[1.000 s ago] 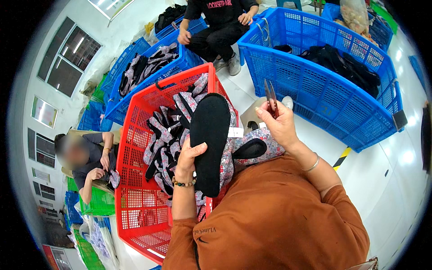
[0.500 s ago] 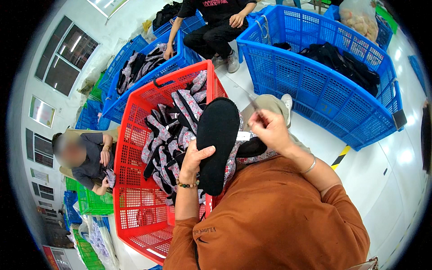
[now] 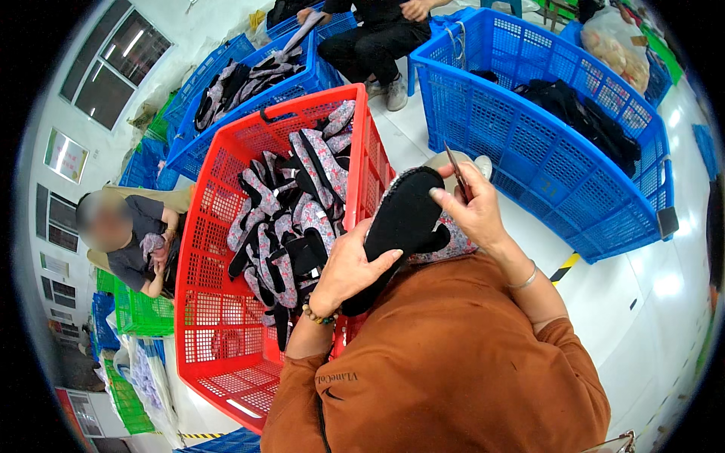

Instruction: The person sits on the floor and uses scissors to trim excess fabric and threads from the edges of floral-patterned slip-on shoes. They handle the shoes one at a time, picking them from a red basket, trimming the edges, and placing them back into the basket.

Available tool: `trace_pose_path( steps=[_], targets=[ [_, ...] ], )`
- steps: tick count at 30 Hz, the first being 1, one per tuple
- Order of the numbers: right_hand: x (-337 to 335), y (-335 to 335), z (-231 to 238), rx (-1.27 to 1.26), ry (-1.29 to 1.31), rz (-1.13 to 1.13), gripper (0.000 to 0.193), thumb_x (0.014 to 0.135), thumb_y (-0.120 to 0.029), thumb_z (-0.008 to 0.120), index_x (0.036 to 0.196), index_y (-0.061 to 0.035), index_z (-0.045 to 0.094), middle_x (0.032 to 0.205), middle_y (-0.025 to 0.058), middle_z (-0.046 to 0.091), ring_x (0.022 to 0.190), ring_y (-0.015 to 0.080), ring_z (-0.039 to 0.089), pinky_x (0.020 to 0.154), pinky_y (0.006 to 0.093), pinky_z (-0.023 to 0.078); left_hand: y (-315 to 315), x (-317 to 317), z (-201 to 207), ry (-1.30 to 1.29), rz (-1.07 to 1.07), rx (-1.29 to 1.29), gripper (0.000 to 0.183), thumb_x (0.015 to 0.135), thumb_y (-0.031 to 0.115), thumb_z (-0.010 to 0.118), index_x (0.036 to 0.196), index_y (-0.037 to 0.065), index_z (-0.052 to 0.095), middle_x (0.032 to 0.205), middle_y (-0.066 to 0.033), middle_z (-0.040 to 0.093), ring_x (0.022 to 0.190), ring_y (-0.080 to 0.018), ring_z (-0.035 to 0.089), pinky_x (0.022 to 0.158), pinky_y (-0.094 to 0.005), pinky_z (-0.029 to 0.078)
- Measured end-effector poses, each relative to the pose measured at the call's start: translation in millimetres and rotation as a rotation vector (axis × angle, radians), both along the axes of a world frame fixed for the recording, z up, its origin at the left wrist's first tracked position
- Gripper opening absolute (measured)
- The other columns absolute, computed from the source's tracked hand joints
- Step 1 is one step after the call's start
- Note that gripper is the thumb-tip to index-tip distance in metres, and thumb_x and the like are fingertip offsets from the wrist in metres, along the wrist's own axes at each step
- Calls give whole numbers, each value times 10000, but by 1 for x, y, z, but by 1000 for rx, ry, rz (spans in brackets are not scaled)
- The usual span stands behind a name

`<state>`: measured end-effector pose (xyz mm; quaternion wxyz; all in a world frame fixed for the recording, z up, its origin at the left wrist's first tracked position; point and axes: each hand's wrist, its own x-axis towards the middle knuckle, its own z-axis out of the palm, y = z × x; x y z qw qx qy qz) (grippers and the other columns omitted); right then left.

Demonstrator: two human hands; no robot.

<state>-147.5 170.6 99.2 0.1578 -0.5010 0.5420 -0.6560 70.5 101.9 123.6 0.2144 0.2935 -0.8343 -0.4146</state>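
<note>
My left hand (image 3: 349,270) is closed around a slipper (image 3: 400,215), its thumb across the black sole, which faces up. The slipper tilts, its far end pointing up and to the right. In my right hand (image 3: 480,217) is a slim, dark, pointed tool that looks like thread snips (image 3: 456,167). The fingertips of that hand touch the slipper's edge at its far end. Grey floral fabric (image 3: 457,241) with red flowers shows beneath, over my lap. To the left, a red crate (image 3: 204,321) holds a pile of floral slippers (image 3: 311,215) with black soles.
A big blue crate (image 3: 513,121) with black items (image 3: 585,113) stands at the far right. Another blue crate (image 3: 249,106) of slippers is behind the red one. One person (image 3: 377,45) sits beyond it; another (image 3: 147,230) sits at the left, by green crates (image 3: 140,309).
The slipper has tilted to the right, and my right hand has come against its far end with the snips. The view has shifted slightly. The person at the back has lifted a piece of fabric.
</note>
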Motion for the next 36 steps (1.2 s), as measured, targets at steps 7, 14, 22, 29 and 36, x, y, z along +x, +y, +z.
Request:
trace_pose_path(
  steps=[7,14,22,29,36],
  targets=[
    [-14,6,0,-20,50,-86,80,820,-7,616,897,-1,595,741,-40,493,557,6,361,488,181,276,13,3,13,-83,-15,-261,542,715,201,720,1142,-58,510,1018,-252,597,937,-398,592,806,-404,474],
    [-4,20,21,-169,299,-7,387,697,26,719,1058,-2,582,825,19,556,541,19,366,457,171,291,22,4,30,-90,-8,-355,542,700,167,725,1149,-44,508,1034,-232,588,950,-380,590,824,-392,470],
    [6,26,38,-212,593,70,235,650,42,690,871,-12,634,729,100,558,596,214,548,504,271,422,14,0,27,-116,-118,-332,544,692,154,722,1160,-30,517,1012,-210,600,935,-358,599,816,-380,473],
    [-21,18,39,-3,530,-109,259,726,-167,717,906,-14,613,748,85,577,605,213,554,566,287,443,-23,-9,7,-68,-322,349,479,749,191,732,1129,-43,559,1002,-70,641,898,-106,572,805,-271,470],
    [-38,13,8,298,-397,363,408,727,-179,724,1046,38,592,930,49,631,808,110,584,748,246,476,-40,8,-14,-104,-613,291,693,755,223,739,1313,-29,415,1225,-119,543,1110,-177,494,968,-318,385]
  ],
)
